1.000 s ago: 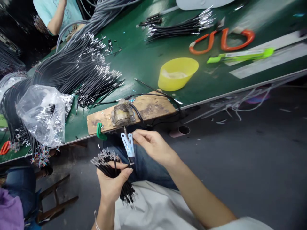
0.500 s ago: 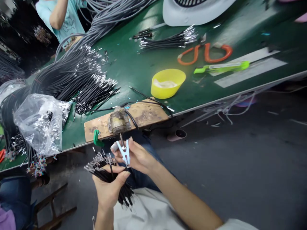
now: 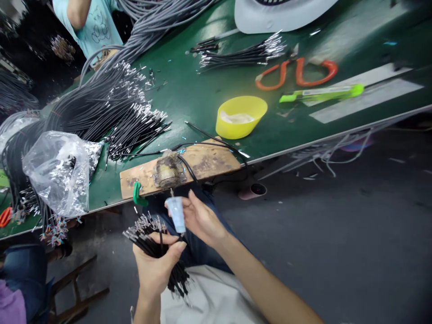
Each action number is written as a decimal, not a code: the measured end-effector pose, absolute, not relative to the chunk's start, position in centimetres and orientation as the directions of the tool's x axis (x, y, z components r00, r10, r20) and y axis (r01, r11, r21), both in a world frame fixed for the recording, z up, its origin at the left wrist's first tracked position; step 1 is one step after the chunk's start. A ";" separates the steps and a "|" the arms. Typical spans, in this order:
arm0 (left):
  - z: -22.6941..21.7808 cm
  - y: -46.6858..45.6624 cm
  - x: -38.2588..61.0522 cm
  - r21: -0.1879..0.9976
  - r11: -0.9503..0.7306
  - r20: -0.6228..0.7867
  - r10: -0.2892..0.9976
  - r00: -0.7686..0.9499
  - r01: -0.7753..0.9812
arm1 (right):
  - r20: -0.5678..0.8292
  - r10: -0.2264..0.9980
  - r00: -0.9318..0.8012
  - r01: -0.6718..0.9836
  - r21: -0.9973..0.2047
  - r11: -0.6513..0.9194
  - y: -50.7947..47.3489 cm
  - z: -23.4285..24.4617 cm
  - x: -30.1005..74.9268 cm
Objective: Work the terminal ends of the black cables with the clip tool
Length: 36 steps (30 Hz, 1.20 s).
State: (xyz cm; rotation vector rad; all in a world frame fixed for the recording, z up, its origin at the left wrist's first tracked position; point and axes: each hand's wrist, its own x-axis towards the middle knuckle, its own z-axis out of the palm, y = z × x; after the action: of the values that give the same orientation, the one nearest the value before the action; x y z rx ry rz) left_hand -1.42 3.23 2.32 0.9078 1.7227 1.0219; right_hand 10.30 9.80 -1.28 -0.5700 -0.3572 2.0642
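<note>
My left hand is closed around a bundle of short black cables with stripped, silvery ends. Its thumb and forefinger pinch one dark cable end just beneath a light-blue clothespin-like clip. That clip hangs from the thin shaft of a small motor and looks smeared into a solid shape. Beside and partly behind the clip is my right hand, its fingers apart and thumb raised; some fingertips are hidden. The motor is fixed on a wooden board at the table edge.
A green clamp grips the board. On the green table lie a yellow cup, orange-handled scissors, a lime cutter, piled black cables and a plastic bag. A person in a turquoise shirt is across the table.
The clip has gone from a clear V shape to a blurred solid form. My right hand has shifted slightly right, its fingers less around the clip. The view has moved slightly.
</note>
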 end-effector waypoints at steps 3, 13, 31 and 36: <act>1.8 2.1 -1.3 0.938 0.302 -0.239 0.919 -0.312 0.171 | -0.279 0.886 -0.371 -0.675 -0.574 -0.463 8.9 -2.6 11.6; 0.8 0.6 -0.9 0.931 0.362 -0.338 0.901 -0.272 0.044 | 0.292 0.891 -0.348 -0.335 -0.926 0.173 6.3 -1.2 13.6; 0.4 0.2 -0.3 0.930 0.334 -0.362 0.904 -0.226 -0.154 | -0.097 0.928 -0.360 -0.641 -0.697 -0.321 5.0 -0.7 10.3; 0.6 0.5 0.3 0.916 0.370 -0.397 0.890 -0.223 -0.156 | -0.152 0.870 -0.469 -0.710 -0.520 -0.474 4.6 -1.0 9.8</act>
State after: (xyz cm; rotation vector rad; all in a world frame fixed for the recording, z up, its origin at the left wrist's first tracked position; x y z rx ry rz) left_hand 0.25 0.46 0.62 0.7019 1.4675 1.1294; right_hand 9.78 4.57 -1.03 -0.4963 -0.4813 2.0411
